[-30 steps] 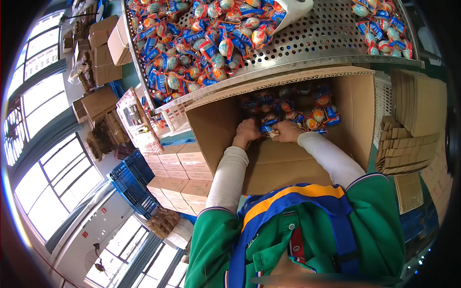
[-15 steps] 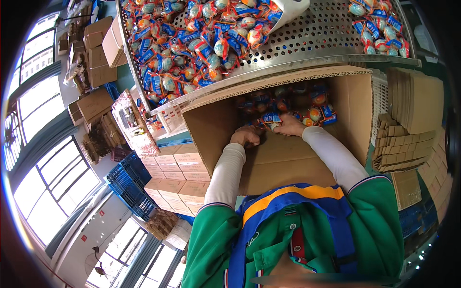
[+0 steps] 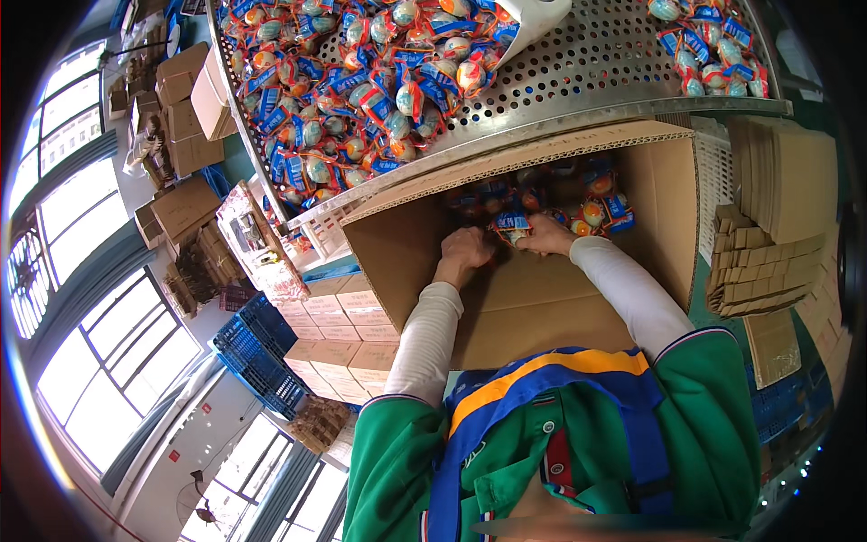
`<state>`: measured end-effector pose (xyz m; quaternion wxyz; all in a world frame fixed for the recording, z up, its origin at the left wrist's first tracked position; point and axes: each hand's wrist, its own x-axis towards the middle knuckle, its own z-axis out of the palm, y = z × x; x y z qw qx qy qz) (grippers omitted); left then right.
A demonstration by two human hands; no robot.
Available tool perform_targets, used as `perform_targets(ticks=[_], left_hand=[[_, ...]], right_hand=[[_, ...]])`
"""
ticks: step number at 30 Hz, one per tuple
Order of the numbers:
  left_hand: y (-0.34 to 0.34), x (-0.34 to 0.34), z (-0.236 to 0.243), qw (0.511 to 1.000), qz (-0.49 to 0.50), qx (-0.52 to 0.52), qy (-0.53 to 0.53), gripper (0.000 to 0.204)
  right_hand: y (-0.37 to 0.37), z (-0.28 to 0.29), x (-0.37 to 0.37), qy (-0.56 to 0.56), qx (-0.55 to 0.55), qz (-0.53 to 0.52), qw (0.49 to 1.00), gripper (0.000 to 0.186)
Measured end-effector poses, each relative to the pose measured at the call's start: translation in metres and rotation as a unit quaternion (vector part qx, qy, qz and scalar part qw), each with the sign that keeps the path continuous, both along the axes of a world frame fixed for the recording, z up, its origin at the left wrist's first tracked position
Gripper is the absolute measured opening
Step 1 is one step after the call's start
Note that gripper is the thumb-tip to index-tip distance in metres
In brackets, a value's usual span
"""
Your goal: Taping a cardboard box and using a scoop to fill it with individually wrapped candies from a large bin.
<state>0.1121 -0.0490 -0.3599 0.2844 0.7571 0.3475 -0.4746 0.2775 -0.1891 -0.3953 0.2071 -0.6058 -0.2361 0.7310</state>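
A large open cardboard box lies before me, and both my hands reach inside it. Small ball-shaped packets in clear wrap with blue and orange print stand in rows toward its far side. My right hand is closed on one ball-shaped packet at the near edge of the rows. Just left of it, my left hand is closed with fingers curled; whatever they hold, if anything, is hidden. More wrapped packets lie beyond my right hand. The back of the box is in shadow.
Beyond the box, a perforated metal table carries a large pile of packets, a white scoop-like piece and a smaller heap. Stacked cartons and a blue pallet are at left; flattened cardboard stands at right.
My left hand has shifted slightly up and right, its wrist now more raised. My right hand stays on the packet. The whole view has shifted a little.
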Motion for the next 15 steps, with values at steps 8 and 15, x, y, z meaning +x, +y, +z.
perform_targets(ticks=[8,15], left_hand=[[-0.029,-0.025,-0.01,0.976,-0.035,0.155,-0.146,0.049],[-0.026,-0.037,-0.038,0.973,-0.085,0.155,-0.148,0.037]], right_hand=[[0.001,0.004,-0.001,-0.03,0.003,0.0,1.0,0.031],[-0.003,-0.001,-0.001,-0.055,-0.007,0.028,0.998,0.035]])
